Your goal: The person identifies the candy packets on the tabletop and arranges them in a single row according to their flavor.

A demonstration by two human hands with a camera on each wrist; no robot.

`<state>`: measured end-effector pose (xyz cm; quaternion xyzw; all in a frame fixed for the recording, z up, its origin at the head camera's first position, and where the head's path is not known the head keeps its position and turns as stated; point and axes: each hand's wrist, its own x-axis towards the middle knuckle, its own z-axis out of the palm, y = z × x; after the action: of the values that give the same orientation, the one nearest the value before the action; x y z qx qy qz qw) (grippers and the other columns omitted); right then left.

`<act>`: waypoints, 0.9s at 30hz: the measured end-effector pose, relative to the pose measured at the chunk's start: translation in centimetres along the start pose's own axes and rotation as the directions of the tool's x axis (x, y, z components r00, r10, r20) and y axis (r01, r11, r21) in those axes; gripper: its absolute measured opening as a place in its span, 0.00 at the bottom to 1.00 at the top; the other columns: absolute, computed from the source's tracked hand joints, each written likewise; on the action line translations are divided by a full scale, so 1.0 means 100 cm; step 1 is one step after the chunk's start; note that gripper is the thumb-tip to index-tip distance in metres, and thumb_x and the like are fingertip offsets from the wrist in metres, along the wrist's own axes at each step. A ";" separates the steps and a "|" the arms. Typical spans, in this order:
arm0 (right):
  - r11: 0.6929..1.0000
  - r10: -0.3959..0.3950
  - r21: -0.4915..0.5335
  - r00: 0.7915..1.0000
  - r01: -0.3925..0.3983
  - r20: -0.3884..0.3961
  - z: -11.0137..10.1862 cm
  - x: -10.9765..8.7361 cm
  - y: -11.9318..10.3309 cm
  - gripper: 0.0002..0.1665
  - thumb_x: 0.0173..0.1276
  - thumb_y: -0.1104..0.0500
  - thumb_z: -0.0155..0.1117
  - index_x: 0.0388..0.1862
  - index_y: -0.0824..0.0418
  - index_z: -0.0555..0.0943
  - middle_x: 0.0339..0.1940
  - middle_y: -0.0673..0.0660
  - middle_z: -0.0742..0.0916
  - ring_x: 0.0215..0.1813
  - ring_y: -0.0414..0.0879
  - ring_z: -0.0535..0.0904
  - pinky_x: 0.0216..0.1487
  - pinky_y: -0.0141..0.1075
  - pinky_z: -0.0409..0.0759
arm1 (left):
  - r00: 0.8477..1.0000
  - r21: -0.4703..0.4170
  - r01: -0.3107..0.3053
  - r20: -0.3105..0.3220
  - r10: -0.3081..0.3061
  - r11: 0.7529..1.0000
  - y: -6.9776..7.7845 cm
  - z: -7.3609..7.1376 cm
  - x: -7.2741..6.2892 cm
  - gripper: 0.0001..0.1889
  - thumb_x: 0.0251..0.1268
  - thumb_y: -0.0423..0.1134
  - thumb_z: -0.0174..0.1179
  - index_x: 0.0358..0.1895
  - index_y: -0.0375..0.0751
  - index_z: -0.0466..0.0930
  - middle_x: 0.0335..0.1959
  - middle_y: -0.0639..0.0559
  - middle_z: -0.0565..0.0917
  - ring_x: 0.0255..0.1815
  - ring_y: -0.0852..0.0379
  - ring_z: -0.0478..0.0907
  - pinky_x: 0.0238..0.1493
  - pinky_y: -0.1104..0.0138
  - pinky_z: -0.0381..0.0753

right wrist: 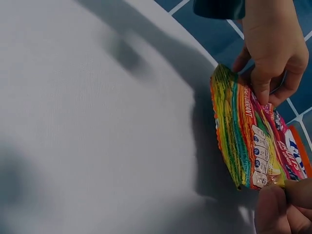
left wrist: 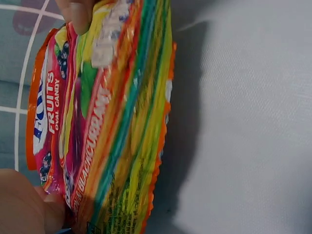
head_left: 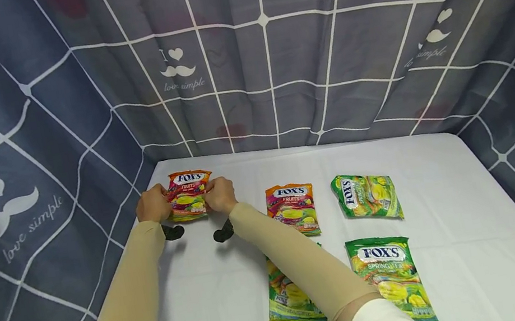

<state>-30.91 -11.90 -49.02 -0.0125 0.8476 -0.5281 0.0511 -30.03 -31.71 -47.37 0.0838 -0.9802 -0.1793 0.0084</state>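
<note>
At the table's back left corner, a red and orange bag of Fox's fruits oval candy point(head_left: 188, 196) is between both hands. My left hand point(head_left: 152, 203) pinches its left side edge, and my right hand point(head_left: 220, 195) pinches the right side edge. The left wrist view shows the striped lower end of the candy bag point(left wrist: 112, 131) close up, with a shadow on the cloth beside it. From the right wrist view, thumb and fingers of both hands grip opposite edges of the candy bag point(right wrist: 246, 139), its printed front facing up.
Another fruits candy bag point(head_left: 291, 206) lies mid-table. Green spring tea bags lie at the back right point(head_left: 368, 197) and front right point(head_left: 393, 274). My right forearm partly covers another green bag point(head_left: 290, 297). A dark grid-patterned curtain point(head_left: 241, 61) surrounds the white-covered table point(head_left: 469, 204).
</note>
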 end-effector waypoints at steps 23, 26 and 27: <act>0.993 -0.069 -0.101 0.997 0.066 -0.024 0.008 0.006 0.008 0.08 0.72 0.65 0.78 0.44 0.70 0.93 0.43 0.58 0.93 0.50 0.49 0.85 0.59 0.45 0.85 | 0.996 0.039 0.093 0.003 -0.093 0.995 0.000 0.016 -0.001 0.19 0.69 0.32 0.62 0.60 0.26 0.78 0.60 0.25 0.83 0.58 0.30 0.83 0.58 0.40 0.82; 0.991 -0.083 -0.111 0.996 0.079 -0.033 0.008 0.006 0.009 0.07 0.71 0.65 0.78 0.42 0.70 0.93 0.41 0.58 0.93 0.48 0.49 0.85 0.58 0.45 0.85 | 0.995 0.054 0.101 0.011 -0.102 0.993 0.001 0.016 -0.002 0.20 0.69 0.32 0.63 0.60 0.25 0.77 0.59 0.24 0.83 0.57 0.29 0.83 0.58 0.39 0.83; 0.990 -0.085 -0.114 0.996 0.080 -0.035 0.007 0.006 0.009 0.07 0.71 0.65 0.78 0.42 0.70 0.93 0.42 0.58 0.93 0.49 0.50 0.85 0.58 0.45 0.85 | 0.995 0.059 0.102 0.013 -0.103 0.993 0.002 0.016 -0.002 0.20 0.70 0.32 0.63 0.60 0.24 0.76 0.59 0.23 0.82 0.57 0.29 0.83 0.58 0.39 0.83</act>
<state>-31.40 -12.21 -50.19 -0.0398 0.8755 -0.4814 0.0116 -29.93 -30.91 -48.82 0.1327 -0.9795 -0.1514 -0.0110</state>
